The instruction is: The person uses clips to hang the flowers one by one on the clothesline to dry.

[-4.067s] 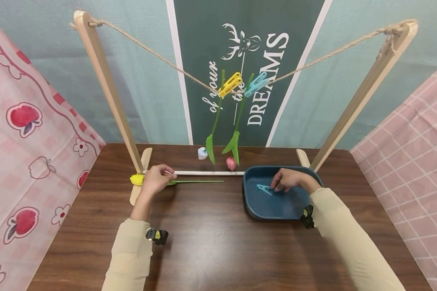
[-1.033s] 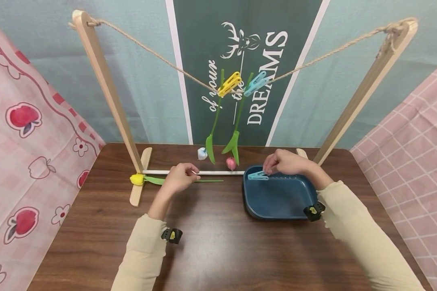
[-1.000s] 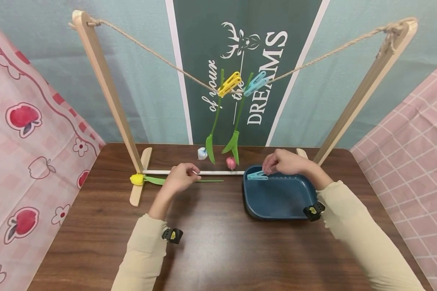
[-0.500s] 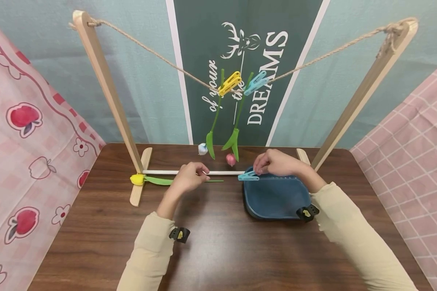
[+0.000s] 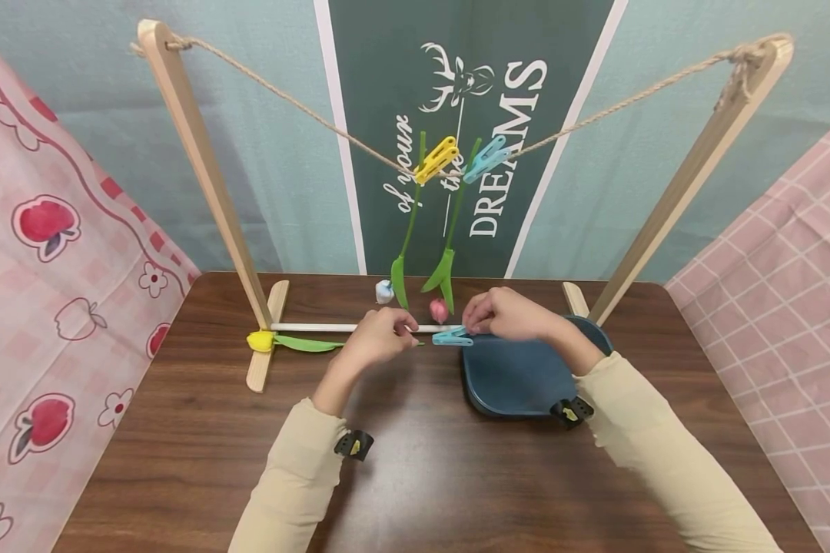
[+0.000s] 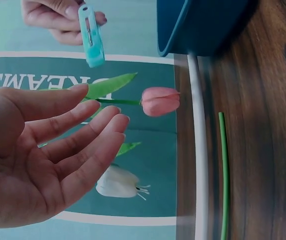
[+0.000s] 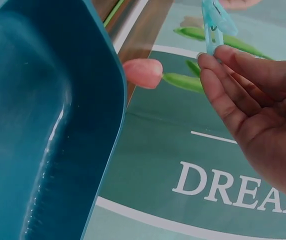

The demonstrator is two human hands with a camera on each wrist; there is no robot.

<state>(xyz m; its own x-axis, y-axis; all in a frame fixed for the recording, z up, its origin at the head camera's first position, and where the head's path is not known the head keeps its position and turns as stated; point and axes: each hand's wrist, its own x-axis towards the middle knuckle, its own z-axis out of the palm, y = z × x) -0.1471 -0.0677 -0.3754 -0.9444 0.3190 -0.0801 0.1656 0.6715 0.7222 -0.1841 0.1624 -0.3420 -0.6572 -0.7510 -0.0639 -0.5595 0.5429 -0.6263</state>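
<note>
The right hand [image 5: 508, 313] pinches a light blue clothespin [image 5: 453, 338] between thumb and fingertips, and the clothespin points out from them toward the left hand [image 5: 382, 334]. The left hand grips nothing, its fingers loosely extended; a gap separates its fingertips from the clothespin. The clothespin is thus between the 2 hands, held up off the desk [image 5: 415, 468] near the left wall of a dark blue bin [image 5: 526, 376]. The bin stands toward the desk's far right corner, with the right wrist over it.

Under the left hand, apart from it, runs the stem of a yellow tulip [image 5: 260, 341], roughly parallel to the desk's far edge, its bloom toward the far left corner at a wooden foot [image 5: 258, 372]. A white rod [image 5: 311, 328] runs just behind the stem. Above, a sagging rope [image 5: 346, 134] between 2 wooden posts [image 5: 209, 177] carries 2 flowers, blooms down: a yellow peg [image 5: 436, 160] clips a white flower [image 5: 384, 292], a blue peg [image 5: 487, 159] a pink tulip [image 5: 439, 309].
</note>
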